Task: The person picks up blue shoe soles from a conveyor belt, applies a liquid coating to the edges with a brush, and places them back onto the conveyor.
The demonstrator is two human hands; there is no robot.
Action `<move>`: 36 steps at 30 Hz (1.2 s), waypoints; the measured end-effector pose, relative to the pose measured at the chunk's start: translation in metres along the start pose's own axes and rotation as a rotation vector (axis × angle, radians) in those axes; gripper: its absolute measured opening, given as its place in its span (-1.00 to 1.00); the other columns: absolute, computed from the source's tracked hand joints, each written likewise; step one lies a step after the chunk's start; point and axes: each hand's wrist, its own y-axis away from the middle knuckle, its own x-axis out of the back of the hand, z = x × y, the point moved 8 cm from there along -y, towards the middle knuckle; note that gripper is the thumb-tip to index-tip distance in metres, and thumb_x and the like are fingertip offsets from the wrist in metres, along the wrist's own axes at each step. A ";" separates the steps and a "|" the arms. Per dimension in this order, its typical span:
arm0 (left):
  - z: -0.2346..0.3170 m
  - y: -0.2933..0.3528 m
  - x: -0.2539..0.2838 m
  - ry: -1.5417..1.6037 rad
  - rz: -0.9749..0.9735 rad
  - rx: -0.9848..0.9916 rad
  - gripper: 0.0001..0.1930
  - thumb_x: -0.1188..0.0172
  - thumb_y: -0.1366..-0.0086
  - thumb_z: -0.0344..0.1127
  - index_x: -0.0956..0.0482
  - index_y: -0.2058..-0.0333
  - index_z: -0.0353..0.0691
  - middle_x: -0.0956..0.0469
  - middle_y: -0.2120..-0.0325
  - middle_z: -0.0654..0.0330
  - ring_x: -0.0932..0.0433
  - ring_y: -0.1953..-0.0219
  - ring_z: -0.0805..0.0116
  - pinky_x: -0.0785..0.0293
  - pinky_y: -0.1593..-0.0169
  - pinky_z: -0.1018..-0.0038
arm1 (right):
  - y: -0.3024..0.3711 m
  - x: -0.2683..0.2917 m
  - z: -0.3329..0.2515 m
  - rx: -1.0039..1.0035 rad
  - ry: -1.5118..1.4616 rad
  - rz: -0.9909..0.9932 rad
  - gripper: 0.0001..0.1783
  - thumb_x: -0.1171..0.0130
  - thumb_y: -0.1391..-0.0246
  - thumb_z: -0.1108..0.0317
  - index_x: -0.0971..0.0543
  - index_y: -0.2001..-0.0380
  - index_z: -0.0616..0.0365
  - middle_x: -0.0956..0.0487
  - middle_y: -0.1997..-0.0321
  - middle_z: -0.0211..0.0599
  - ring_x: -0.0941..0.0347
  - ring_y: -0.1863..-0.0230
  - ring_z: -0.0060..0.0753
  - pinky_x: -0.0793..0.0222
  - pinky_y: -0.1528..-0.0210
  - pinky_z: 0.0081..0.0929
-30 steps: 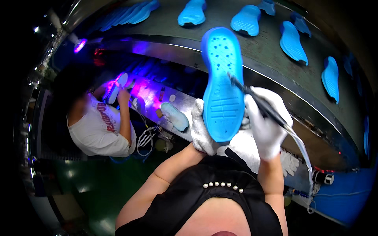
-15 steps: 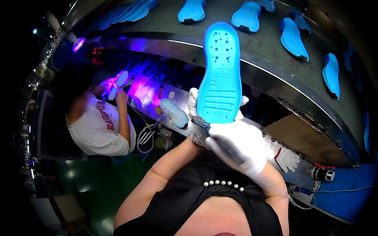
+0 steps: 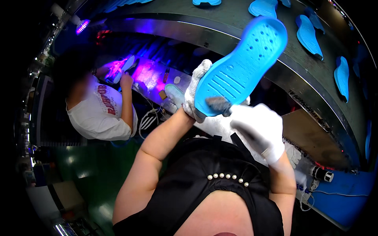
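Note:
A bright blue shoe sole [image 3: 246,67], with round holes at its wide end and ridges across its middle, is tilted to the upper right in front of me. My left hand [image 3: 193,88], in a white knit glove, is closed round its lower left edge. In my right hand [image 3: 262,128], also gloved in white, is a brush [image 3: 217,104] with a dark handle. Its dark bristles lie against the sole's lower end. Motion blurs the brush and the right hand's fingers.
A dark conveyor [image 3: 232,25] carrying several blue soles curves across the top. To the left, a co-worker [image 3: 104,104] holds a sole under purple light. A pale sole [image 3: 173,93] lies on the bench, a brown board [image 3: 321,137] stands right, and a white glove [image 3: 293,153] lies nearby.
The blue sole has turned from upright to tilting rightward, its top now further right. The brush has moved onto the sole's lower end, and my right hand has shifted right.

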 end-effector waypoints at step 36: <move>0.083 0.036 -0.003 -0.912 0.433 0.068 -0.54 -0.21 -0.20 0.13 -0.43 0.16 -0.11 -0.52 0.27 0.01 -0.62 0.26 0.16 -0.59 0.29 0.23 | -0.017 0.013 -0.026 0.075 0.257 -0.029 -0.63 -0.27 0.36 0.41 -0.69 0.31 0.11 -0.68 0.29 -0.21 -0.46 0.59 -0.42 -0.33 0.53 -0.56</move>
